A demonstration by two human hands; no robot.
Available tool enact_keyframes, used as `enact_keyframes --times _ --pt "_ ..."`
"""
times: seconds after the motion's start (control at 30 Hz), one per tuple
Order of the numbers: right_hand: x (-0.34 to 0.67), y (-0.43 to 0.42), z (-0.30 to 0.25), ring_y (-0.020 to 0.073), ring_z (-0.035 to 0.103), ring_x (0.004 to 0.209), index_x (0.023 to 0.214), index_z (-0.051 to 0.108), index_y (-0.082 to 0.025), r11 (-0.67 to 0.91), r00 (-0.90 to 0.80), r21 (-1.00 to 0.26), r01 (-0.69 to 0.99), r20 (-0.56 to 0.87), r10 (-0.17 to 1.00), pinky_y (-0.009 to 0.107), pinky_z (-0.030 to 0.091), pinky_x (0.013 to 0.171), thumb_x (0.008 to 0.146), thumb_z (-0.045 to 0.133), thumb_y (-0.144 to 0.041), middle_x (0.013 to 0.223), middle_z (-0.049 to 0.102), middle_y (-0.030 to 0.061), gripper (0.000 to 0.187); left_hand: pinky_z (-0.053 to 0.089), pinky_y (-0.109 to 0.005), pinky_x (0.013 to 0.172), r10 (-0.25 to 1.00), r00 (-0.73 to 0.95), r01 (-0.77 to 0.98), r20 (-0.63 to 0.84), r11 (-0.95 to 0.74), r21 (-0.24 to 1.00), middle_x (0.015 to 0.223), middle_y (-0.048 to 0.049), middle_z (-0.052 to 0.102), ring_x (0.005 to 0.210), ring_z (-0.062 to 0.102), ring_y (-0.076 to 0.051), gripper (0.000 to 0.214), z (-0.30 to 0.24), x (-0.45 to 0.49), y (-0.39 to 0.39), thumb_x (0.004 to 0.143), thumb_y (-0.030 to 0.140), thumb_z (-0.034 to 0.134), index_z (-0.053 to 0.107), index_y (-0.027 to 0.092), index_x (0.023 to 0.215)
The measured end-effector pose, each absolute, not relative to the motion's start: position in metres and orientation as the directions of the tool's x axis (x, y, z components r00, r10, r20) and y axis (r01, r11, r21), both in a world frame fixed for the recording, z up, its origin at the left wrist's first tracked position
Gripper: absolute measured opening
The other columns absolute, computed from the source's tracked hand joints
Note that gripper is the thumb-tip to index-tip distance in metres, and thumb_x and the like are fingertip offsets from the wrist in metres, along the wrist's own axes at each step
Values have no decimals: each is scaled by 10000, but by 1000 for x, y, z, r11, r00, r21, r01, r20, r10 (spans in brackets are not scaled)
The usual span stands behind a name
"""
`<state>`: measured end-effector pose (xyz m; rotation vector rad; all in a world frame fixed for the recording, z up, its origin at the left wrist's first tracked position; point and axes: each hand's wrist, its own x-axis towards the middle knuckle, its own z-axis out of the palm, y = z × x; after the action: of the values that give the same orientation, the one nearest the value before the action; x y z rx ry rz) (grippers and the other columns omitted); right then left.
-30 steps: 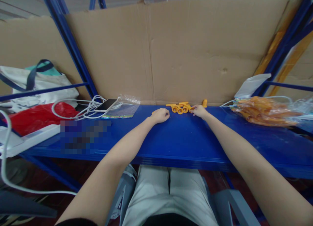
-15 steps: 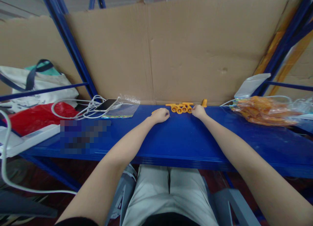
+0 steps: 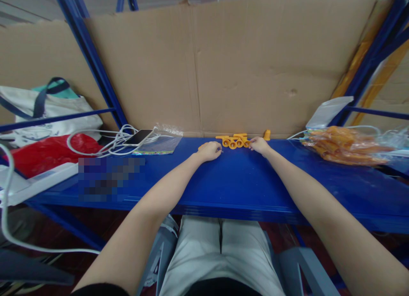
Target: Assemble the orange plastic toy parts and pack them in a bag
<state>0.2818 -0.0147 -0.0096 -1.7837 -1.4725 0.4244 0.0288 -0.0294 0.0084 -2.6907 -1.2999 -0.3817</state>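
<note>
At the back of the blue table, several orange plastic pieces [image 3: 233,145] stand side by side in a row. They have round, cup-like open ends facing me and narrow stems. My right hand [image 3: 260,146] is at the row's right end, its fingertips pinched at the rim of the last orange piece [image 3: 246,143]. Left of the row, my left hand [image 3: 210,151] is curled closed near the tabletop. A bit of orange shows behind it, so it seems to hold a similar piece, mostly hidden. Another orange piece [image 3: 266,135] stands alone behind my right hand.
A cardboard sheet [image 3: 249,65] walls off the back of the blue table [image 3: 230,185]. To the left lie a phone [image 3: 139,137], a clear plastic bag [image 3: 162,144], white cables and a red bag [image 3: 57,149]. A clear bag of orange pieces [image 3: 345,146] lies to the right.
The row of orange pieces has shifted slightly left. My right hand's fingers have changed pose a little at the row's end. My left hand has stayed in place.
</note>
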Motion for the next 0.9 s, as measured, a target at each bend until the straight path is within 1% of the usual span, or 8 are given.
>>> enact_keyframes --times 0.13,0.23,0.33,0.43,0.53,0.67,0.8,0.9 --pt "291 -17 -2 207 709 725 1030 692 -100 -83 326 -693 716 227 917 304 564 746 788 570 -91 777 718 106 271 540 -320 874 744 587 777 320 -629 38 1016 -92 740 960 693 -220 330 7 28 -27 890 192 515 683 152 1172" --pt "307 -19 4 263 693 1021 1115 689 -104 -142 360 -558 818 304 882 342 527 932 804 574 -106 988 724 159 332 524 -321 950 712 585 763 388 -645 32 1130 -93 713 1057 669 -215 338 6 24 -24 880 154 508 684 163 1169" --pt "325 -19 9 295 631 1171 1241 651 -117 -223 369 -417 881 312 875 376 491 1007 815 564 -120 1208 664 190 435 487 -333 1031 728 551 793 407 -609 16 1251 -109 660 1181 614 -222 362 7 19 -22 878 115 480 685 155 1173" --pt "338 -17 11 342 559 1268 1357 587 -148 -265 358 -328 907 264 896 444 470 1035 836 551 -155 1376 550 209 522 458 -403 1079 816 462 865 348 -501 25 1424 -115 558 1306 533 -255 475 8 13 -23 873 88 459 617 188 1309" --pt "345 -12 11 384 476 1340 1407 550 -176 -296 363 -294 909 208 908 515 437 1060 843 563 -202 1437 484 212 564 439 -500 1085 905 364 924 221 -381 37 1548 -113 437 1389 450 -313 577 6 9 -22 857 91 475 535 241 1411" --pt "345 1 8 386 410 1388 1446 507 -212 -306 352 -260 916 152 924 551 387 1092 877 533 -274 1487 433 201 572 444 -454 1081 922 369 926 114 -376 44 1427 -96 579 1330 522 -281 528 3 4 -14 876 104 437 579 246 1365" --pt "345 13 0 372 347 1429 1485 452 -211 -341 386 -310 887 94 918 557 344 1118 920 477 -377 1534 382 190 590 460 -342 1055 900 409 909 149 -416 20 1297 -91 667 1235 596 -230 445 2 2 -8 858 96 468 641 211 1252" --pt "348 21 -9 382 341 1423 1489 441 -249 -365 430 -385 848 95 898 630 303 1112 923 466 -456 1538 381 183 603 479 -307 1015 892 425 903 153 -430 3 1234 -113 690 1182 627 -225 381 2 3 -7 848 75 471 666 162 1164"
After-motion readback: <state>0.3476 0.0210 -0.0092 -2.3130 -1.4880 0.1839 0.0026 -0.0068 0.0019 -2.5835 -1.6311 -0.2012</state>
